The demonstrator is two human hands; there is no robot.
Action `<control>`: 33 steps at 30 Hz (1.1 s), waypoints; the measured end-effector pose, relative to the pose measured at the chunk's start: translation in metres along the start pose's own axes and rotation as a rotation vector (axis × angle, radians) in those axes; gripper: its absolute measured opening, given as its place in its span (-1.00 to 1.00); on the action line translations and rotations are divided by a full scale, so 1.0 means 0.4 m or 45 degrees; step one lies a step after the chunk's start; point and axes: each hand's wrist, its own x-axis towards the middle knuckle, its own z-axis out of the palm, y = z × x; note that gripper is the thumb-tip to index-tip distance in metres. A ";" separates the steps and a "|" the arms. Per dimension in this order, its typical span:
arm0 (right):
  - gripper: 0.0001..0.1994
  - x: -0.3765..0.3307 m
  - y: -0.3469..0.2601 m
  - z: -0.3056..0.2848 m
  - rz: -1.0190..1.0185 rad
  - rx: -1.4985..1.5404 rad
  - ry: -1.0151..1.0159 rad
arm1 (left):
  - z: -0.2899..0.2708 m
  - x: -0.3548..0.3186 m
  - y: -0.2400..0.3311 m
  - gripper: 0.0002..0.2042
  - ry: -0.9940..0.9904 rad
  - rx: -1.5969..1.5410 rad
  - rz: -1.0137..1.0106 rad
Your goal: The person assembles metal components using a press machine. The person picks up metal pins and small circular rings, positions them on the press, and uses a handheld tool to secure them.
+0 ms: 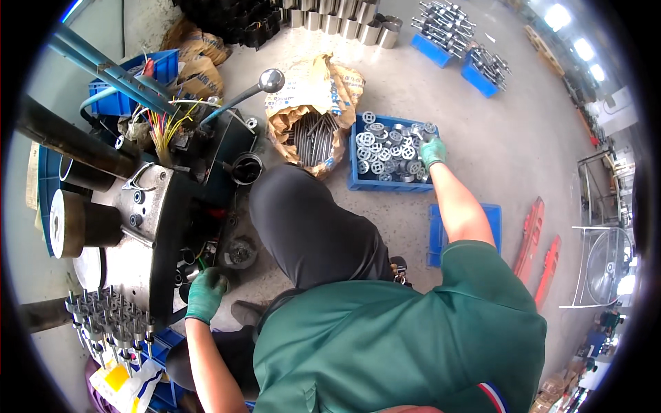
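My right hand point(433, 152), in a green glove, reaches over the right side of a blue crate point(394, 186) filled with round, spoked metal parts point(375, 148). Its fingers are closed at one round metal part point(430, 129) by the crate's far right corner. My left hand point(206, 294), also gloved in green, is low beside the machine point(148, 237), next to some dark cylindrical pieces. Its fingers are curled, and what they may hold is hidden. A slim green piece point(202, 263) shows just beyond them; I cannot tell whether it is a fingertip.
A torn paper sack point(313, 76) of metal rods stands left of the crate. A ball-ended lever point(271, 81) juts from the machine. Rods with round heads point(113, 320) stand at lower left. A blue bin point(435, 237) and red bars point(529, 237) lie at right.
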 end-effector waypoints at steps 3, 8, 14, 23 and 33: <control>-0.67 0.086 0.018 -0.035 -0.318 -0.145 0.157 | 0.027 0.002 -0.051 -0.69 -0.019 -0.015 0.009; -0.69 0.167 -0.077 -0.150 -0.571 -0.883 -0.241 | 0.031 0.001 -0.051 -0.67 -0.048 0.026 -0.066; -0.74 0.213 -0.185 -0.130 -0.885 -1.466 -0.425 | 0.035 -0.006 -0.050 -0.68 -0.046 0.066 -0.101; -0.75 0.260 -0.266 -0.053 -1.210 -1.800 -0.718 | 0.033 -0.021 -0.038 -0.73 -0.089 0.162 -0.142; -0.41 0.282 -0.253 0.052 -0.869 -1.774 -0.828 | 0.022 -0.011 0.034 -0.74 -0.097 0.150 -0.118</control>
